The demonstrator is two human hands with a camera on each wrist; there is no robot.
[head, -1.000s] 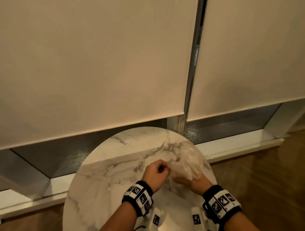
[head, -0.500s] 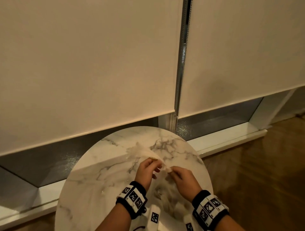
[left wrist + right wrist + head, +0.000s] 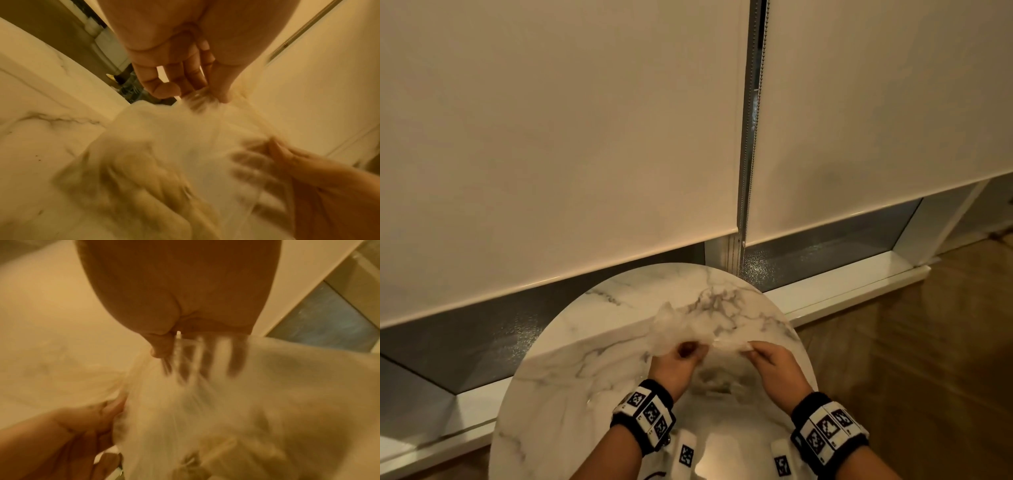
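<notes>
Above the near half of the round, white, grey-veined marble table, a thin, crumpled, translucent plastic bag is stretched between two bare hands. The left hand pinches one stretch of the bag's edge. The left wrist view shows the thumb pressed against the fingers with the film bunched between them, while the little finger curls free. The right hand pinches the edge a little way to the right. From the right wrist its thumb lies on the near side of the film and its fingers show blurred through the plastic behind it. The loose part of the bag billows away from the person over the tabletop, and whether it touches the marble cannot be told. Both wrist views are smeared by motion. Black wristbands with black-and-white square markers sit on both wrists. Behind the table hang two cream roller blinds with a metal bead chain between them, above a white window sill. A brown wooden floor lies to the right.
</notes>
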